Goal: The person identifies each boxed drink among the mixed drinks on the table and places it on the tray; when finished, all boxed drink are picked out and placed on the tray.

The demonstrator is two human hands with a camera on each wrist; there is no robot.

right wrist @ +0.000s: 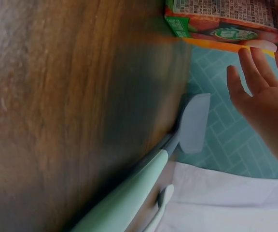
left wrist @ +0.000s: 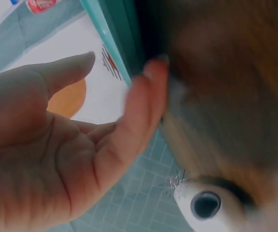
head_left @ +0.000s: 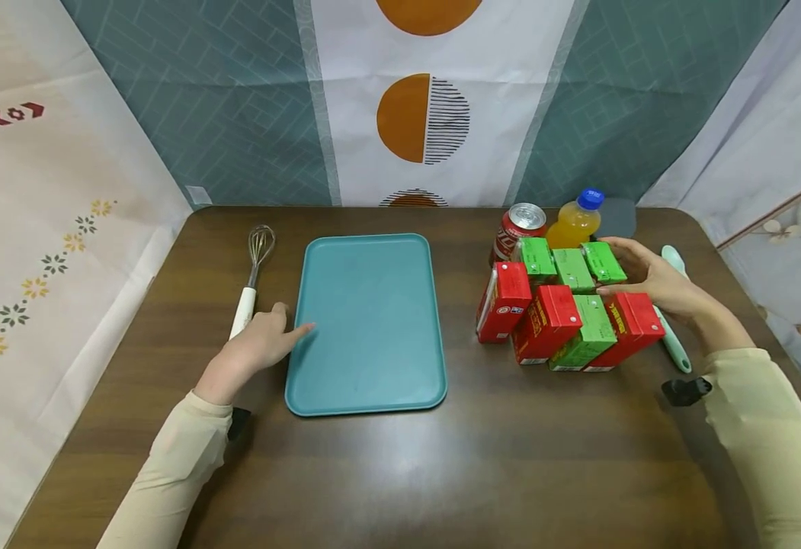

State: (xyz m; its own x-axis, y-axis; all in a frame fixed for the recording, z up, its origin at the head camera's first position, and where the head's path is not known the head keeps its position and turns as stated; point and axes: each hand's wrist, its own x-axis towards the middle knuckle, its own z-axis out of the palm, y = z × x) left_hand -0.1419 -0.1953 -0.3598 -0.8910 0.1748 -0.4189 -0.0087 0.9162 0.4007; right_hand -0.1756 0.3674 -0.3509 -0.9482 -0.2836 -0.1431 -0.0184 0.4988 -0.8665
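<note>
My left hand is at the left edge of a blue-green tray, one digit reaching over its rim. In the left wrist view the thumb and fingers stand apart near the tray's edge, gripping nothing. On the right, my right hand pinches a green juice box at the back right of a group, thumb on the near side and fingers behind. The right wrist view shows fingertips against a carton with red fruit printed on it. Several red juice boxes and green ones stand close by.
A whisk lies left of the tray. Behind the juice boxes stand a red soda can and an orange drink bottle with a blue cap. A grey-headed spatula and a pale green spoon lie at the right.
</note>
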